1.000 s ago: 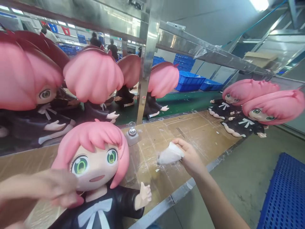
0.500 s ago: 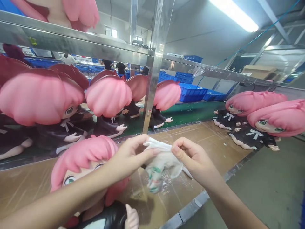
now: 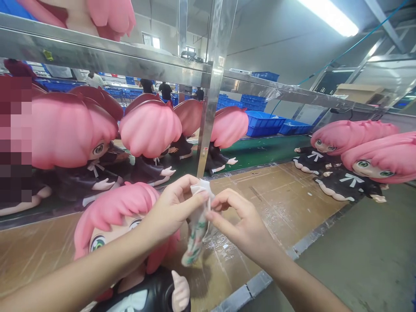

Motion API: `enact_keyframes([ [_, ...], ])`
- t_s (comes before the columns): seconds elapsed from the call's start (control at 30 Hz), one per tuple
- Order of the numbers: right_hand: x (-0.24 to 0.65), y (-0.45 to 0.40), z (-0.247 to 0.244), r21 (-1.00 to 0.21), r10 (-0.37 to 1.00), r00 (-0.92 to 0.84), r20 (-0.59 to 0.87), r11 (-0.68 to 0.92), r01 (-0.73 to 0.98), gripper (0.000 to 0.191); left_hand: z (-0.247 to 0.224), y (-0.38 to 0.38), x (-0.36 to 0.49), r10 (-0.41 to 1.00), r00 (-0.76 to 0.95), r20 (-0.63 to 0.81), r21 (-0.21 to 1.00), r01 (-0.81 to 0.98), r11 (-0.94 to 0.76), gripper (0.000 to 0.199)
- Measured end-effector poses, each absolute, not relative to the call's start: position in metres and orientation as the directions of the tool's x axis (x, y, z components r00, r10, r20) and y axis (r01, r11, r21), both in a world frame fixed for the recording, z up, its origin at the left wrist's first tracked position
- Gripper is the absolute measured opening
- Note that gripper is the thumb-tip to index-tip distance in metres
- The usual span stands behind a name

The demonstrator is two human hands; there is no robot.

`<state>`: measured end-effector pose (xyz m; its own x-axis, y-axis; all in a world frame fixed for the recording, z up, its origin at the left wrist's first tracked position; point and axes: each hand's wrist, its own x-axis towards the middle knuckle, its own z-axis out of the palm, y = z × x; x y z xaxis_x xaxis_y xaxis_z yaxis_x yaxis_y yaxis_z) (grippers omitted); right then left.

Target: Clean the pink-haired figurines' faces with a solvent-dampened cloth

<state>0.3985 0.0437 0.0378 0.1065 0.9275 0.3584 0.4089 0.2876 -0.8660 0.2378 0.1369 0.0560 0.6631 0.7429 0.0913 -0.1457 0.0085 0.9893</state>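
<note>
A thin white cloth (image 3: 196,236) with green and reddish marks hangs down in loose folds above the bench. My left hand (image 3: 182,197) is closed on its top edge, thumb against fingers. On the other side, my right hand (image 3: 235,212) pinches the cloth's right edge between thumb and fingertips. Below my left forearm sits a large pink-haired figure (image 3: 117,212) in a black dress with a pale bow; the forearm hides part of its face.
Cardboard covers the bench (image 3: 269,195), with a metal-edged front (image 3: 253,286). A steel post (image 3: 206,130) rises just beyond my hands. Pink-haired figures (image 3: 151,130) line the green belt (image 3: 256,149); two more figures (image 3: 354,177) stand at right. Blue crates (image 3: 264,123) lie behind.
The cloth, spread wide between my hands before, now hangs narrower and bunched. My right hand has moved left, close to my left hand.
</note>
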Motion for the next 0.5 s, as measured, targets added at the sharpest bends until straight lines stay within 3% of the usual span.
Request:
enact_keyframes([
  [0.07,0.3990,0.0453,0.0397,-0.891,0.937,0.089,0.339,0.290,0.349,0.012,0.0574,0.1369,0.2356,0.749,0.657,0.078,0.991,-0.133,0.013,0.032],
  [0.37,0.4036,0.0436,0.0434,-0.971,0.961,0.139,0.239,0.238,0.020,0.028,0.0605,0.1437,0.2313,0.693,0.720,0.028,0.994,-0.093,0.057,0.043],
  [0.5,0.4061,0.0424,0.0440,-0.978,0.963,0.217,0.159,0.183,-0.098,0.035,0.0636,0.1453,0.2299,0.632,0.775,-0.025,0.997,-0.023,0.068,0.033],
])
